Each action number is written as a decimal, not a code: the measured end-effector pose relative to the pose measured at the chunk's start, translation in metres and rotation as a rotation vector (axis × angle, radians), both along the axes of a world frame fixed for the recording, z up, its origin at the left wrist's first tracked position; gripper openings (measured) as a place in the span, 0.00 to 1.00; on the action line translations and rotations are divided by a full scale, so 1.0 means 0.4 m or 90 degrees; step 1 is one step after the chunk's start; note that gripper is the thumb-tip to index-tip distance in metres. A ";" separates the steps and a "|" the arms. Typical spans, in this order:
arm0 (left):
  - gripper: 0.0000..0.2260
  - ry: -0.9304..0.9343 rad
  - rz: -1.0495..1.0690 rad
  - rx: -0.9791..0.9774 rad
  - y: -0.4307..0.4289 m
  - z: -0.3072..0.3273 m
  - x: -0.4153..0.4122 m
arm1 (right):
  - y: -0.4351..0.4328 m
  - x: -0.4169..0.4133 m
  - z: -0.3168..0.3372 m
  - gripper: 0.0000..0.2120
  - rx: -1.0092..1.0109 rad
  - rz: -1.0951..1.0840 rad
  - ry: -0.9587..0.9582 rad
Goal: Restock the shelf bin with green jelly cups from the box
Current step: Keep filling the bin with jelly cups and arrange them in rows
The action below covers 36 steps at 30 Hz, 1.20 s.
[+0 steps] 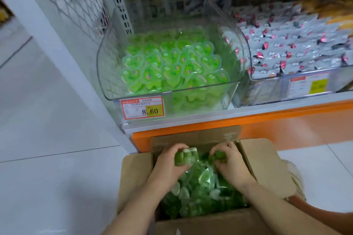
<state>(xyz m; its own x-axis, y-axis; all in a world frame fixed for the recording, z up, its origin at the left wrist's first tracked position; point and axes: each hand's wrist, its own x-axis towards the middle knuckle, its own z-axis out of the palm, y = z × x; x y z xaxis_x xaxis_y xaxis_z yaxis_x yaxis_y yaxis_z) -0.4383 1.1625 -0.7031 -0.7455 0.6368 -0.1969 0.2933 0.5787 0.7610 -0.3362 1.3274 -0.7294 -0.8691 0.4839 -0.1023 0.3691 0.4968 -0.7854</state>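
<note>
An open cardboard box [267, 166] stands on the floor below the shelf, full of green jelly cups [200, 196] in clear plastic. Both my hands are inside its far end. My left hand [170, 162] grips a stack of green jelly cups [184, 157]. My right hand [229, 160] curls round another bunch of green cups [217, 155]. Above, the clear shelf bin [107, 74] holds several heart-shaped green jelly cups [172, 63], with a price tag [142, 108] reading 8.60 on its front.
A second clear bin [286, 78] of silver-wrapped sweets sits to the right of the green bin. An orange shelf edge [267, 120] runs just behind the box. A wire grid panel [76, 2] and white post stand at the left. Pale tiled floor [47, 158] spreads to the left.
</note>
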 end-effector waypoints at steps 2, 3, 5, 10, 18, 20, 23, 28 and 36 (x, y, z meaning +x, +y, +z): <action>0.18 0.038 -0.012 0.012 -0.008 0.060 0.015 | -0.001 0.014 0.047 0.25 0.008 0.019 0.018; 0.18 0.062 -0.016 0.026 -0.012 0.091 0.024 | -0.003 0.023 0.073 0.28 0.016 0.024 0.033; 0.19 0.098 -0.025 0.055 -0.023 0.154 0.045 | -0.013 0.037 0.130 0.29 0.039 0.047 0.077; 0.17 0.073 -0.053 0.157 -0.075 0.302 0.106 | -0.042 0.085 0.346 0.25 0.092 0.156 0.176; 0.19 0.060 -0.006 0.364 -0.058 0.551 0.071 | 0.009 0.041 0.590 0.17 0.089 0.173 0.396; 0.18 0.131 0.014 0.350 -0.015 0.586 0.021 | 0.038 -0.002 0.611 0.20 0.109 0.137 0.435; 0.18 0.252 0.059 0.304 0.069 0.593 -0.073 | 0.077 -0.084 0.618 0.25 0.147 0.069 0.479; 0.19 0.410 0.093 0.169 0.163 0.570 -0.226 | 0.094 -0.217 0.605 0.28 0.144 0.069 0.441; 0.25 0.538 0.022 -0.114 0.185 0.562 -0.365 | 0.078 -0.350 0.555 0.24 0.150 0.048 0.354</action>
<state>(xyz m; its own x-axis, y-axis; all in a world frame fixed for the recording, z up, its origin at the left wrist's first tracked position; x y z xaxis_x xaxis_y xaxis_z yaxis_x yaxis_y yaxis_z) -0.5842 1.2365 -0.4784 -0.7052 0.6238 0.3369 0.7001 0.6876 0.1925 -0.4761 1.3585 -0.5076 -0.7943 0.3730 0.4796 -0.1087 0.6894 -0.7162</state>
